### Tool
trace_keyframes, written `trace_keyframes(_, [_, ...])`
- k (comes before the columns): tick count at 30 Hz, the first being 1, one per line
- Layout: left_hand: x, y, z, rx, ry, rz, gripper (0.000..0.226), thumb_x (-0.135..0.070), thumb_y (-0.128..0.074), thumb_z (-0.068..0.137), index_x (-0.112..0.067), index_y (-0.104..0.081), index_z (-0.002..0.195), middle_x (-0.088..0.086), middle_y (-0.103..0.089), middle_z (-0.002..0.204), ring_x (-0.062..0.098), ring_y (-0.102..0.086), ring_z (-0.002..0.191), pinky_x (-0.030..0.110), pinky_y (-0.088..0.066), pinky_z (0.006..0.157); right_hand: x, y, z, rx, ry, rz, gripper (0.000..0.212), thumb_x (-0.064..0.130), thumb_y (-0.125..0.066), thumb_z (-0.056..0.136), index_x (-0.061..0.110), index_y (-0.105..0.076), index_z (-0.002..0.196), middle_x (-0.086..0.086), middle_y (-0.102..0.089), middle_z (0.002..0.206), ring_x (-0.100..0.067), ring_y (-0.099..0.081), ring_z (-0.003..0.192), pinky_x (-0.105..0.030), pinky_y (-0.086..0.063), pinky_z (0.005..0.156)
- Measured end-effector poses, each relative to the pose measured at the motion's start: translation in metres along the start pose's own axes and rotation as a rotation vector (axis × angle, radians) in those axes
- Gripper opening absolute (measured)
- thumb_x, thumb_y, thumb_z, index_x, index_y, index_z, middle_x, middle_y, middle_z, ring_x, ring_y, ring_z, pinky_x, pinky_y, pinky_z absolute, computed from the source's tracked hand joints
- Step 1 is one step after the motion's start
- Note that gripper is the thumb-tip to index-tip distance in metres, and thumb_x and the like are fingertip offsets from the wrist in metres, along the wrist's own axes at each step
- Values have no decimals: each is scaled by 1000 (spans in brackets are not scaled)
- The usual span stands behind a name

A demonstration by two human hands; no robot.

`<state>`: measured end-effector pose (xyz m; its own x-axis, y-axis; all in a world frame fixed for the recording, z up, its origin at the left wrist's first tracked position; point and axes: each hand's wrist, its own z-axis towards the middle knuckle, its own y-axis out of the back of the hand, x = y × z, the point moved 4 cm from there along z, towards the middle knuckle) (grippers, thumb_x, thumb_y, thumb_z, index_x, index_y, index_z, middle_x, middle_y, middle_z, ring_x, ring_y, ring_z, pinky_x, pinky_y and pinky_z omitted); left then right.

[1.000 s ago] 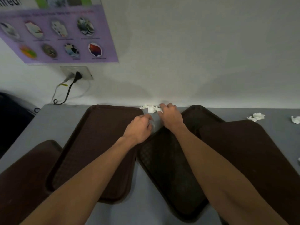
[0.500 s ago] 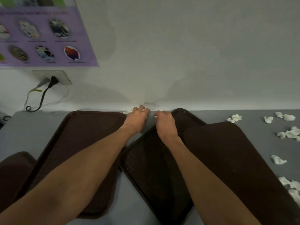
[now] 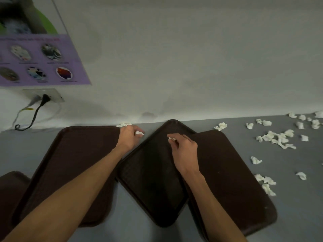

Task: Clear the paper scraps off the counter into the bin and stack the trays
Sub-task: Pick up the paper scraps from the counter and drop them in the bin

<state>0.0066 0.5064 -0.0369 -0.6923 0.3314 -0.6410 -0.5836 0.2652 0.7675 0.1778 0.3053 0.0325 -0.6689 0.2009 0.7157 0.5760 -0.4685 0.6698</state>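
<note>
Several dark brown trays lie on the grey counter [image 3: 132, 229]: a left tray [image 3: 70, 165], a middle tray [image 3: 150, 179] turned cornerwise, and a right tray [image 3: 234, 180] overlapping it. My left hand [image 3: 128, 137] holds white paper scraps [image 3: 139, 133] in its curled fingers near the wall. My right hand [image 3: 183, 148] hovers over the middle tray and pinches a small white scrap [image 3: 172, 139]. A few scraps [image 3: 123, 124] lie at the wall by the left tray's far corner. Many loose white scraps [image 3: 276, 137] are scattered over the right part of the counter.
A fourth brown tray [image 3: 10, 187] shows at the lower left edge. A wall socket [image 3: 43, 96] with a black plug and cable sits above the counter on the left, under a purple poster [image 3: 38, 62]. The wall bounds the counter's far side. No bin is in view.
Both hands have come back from the wall gap with scraps in their fingers. My right hand moved right over the middle tray. The view shifted right, showing more scattered scraps.
</note>
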Motion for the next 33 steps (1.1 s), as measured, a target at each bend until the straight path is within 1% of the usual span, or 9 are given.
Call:
trace_keyframes(4, [-55,29,-52,1,33,-158,16,-22,-82,86,-29,-81,100,-7,-75,92,5,-68,89,22,-54,87,10,41,-39,-58,-44,67,21,22,-66,100,28,-72,120,18,-67,103,7,-63,90,-5,-46,80])
trace_keyframes(7, [-102,34,-99,60,25,-234,17,-21,-81,87,-31,-80,101,-7,-74,93,4,-67,90,12,-50,77,6,74,-75,-66,-74,118,21,22,-67,100,30,-74,118,19,-71,104,8,-65,94,-8,-50,84])
trace_keyframes(10, [-144,22,-145,118,-25,-274,19,-23,-81,87,-34,-79,101,-17,-74,99,0,-67,94,16,-51,82,-9,116,-116,-100,-113,137,20,22,-70,98,30,-75,116,20,-72,103,7,-66,95,-12,-53,84])
trace_keyframes(12, [-174,6,-177,155,-53,-286,22,-25,-83,84,-38,-79,101,-23,-74,99,-7,-66,95,13,-49,85,-26,150,-146,-141,-142,119,19,21,-72,98,31,-76,114,20,-73,101,6,-67,93,-9,-50,82])
trace_keyframes(15, [-226,-30,-226,208,-102,-301,25,-27,-84,84,-41,-78,104,-28,-74,99,-13,-64,98,7,-46,83,-65,206,-197,-213,-237,109,17,21,-74,95,32,-78,107,21,-74,95,7,-67,87,-2,-43,77])
trace_keyframes(17, [-262,-57,-257,246,-129,-340,26,-26,-83,84,-40,-77,105,-27,-74,98,-13,-64,98,4,-46,81,-96,244,-234,-247,-305,131,15,22,-74,95,33,-78,105,23,-74,93,8,-67,85,-4,-45,76])
trace_keyframes(24, [-401,-173,-355,374,-211,-443,28,-20,-87,80,-31,-78,104,-16,-77,94,-2,-70,93,10,-53,81,-212,374,-362,-369,-493,175,4,29,-73,97,32,-74,98,21,-75,85,9,-70,81,-15,-56,75])
trace_keyframes(29, [-490,-264,-399,506,-231,-484,28,-19,-89,76,-24,-79,103,-12,-79,91,-2,-71,88,9,-52,80,-284,459,-429,-527,-600,229,9,26,-76,94,31,-71,99,20,-75,86,4,-71,83,-14,-55,74])
trace_keyframes(33, [-561,-340,-416,643,-250,-494,28,-13,-88,77,-19,-78,102,-6,-79,92,6,-74,87,14,-54,78,-349,514,-462,-651,-722,296,9,31,-77,94,32,-70,99,16,-76,88,-3,-73,82,-20,-58,73])
